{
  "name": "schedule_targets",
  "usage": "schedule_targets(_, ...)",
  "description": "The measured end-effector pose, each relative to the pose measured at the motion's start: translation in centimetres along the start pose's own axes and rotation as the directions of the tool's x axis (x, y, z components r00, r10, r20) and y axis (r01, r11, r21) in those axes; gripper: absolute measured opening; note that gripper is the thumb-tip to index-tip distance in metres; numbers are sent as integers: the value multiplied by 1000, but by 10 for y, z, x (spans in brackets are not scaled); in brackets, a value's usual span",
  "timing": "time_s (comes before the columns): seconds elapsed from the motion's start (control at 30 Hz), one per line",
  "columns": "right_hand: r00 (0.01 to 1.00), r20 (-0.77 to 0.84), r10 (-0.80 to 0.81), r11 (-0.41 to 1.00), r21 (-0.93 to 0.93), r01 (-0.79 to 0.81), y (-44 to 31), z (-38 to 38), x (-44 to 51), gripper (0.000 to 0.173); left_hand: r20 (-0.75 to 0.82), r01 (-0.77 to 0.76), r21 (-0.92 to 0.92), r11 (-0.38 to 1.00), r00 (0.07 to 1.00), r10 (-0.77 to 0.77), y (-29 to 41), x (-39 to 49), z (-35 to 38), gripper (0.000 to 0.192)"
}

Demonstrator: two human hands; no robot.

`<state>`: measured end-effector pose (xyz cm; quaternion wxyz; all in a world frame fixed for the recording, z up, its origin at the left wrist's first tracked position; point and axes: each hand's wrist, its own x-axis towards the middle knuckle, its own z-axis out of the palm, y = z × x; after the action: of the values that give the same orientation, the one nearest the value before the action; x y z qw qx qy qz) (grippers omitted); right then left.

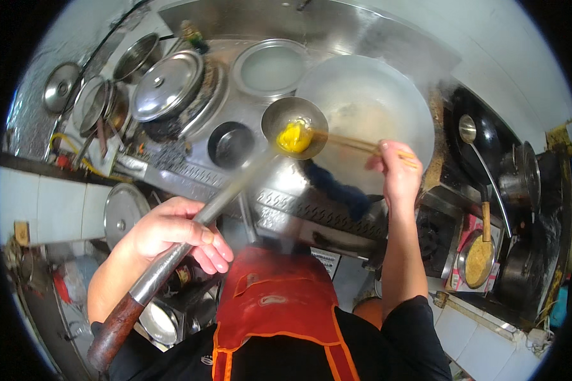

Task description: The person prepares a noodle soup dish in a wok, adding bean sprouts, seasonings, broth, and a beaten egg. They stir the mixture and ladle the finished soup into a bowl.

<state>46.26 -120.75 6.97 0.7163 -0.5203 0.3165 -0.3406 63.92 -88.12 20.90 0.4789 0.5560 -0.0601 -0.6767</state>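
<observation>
My left hand [174, 233] grips the metal handle of a long ladle [277, 118], whose dark wooden end [117, 328] extends back past my forearm. In the ladle's round bowl sits bright yellow egg [295, 137] with some clear liquid around it. A pair of wooden chopsticks [350, 142] is held in my right hand [400, 169], their tips in the bowl at the egg. The bowl hangs over the left rim of a large wok [407, 107], which holds steaming, cloudy liquid. A dark blue cloth [338, 190] lies at the wok's near edge.
Behind the ladle stands a round pan of water [274, 69]. To the left are a small dark pot [231, 144] and a lidded pot [167, 88]. At right, another ladle [467, 129] rests by a black wok [450, 112], near a bowl of yellowish crumbs [476, 262].
</observation>
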Motion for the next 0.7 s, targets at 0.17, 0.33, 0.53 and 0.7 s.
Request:
schedule_targets(0.17,980,-182,-78,997,-30,74,-14,-28,22,15,79,40,121,992,996,-50,56,57,8,40)
schedule_targets(0.33,973,-216,-78,992,-110,55,-17,-45,30,17,119,80,253,964,987,-113,96,89,12,43)
schedule_targets(0.53,936,-328,-128,991,-7,133,3,-56,45,17,105,95,305,947,986,-133,113,112,23,44)
schedule_targets(0.7,971,-238,18,1000,10,-16,9,-60,53,18,35,120,334,935,990,-140,118,117,33,41)
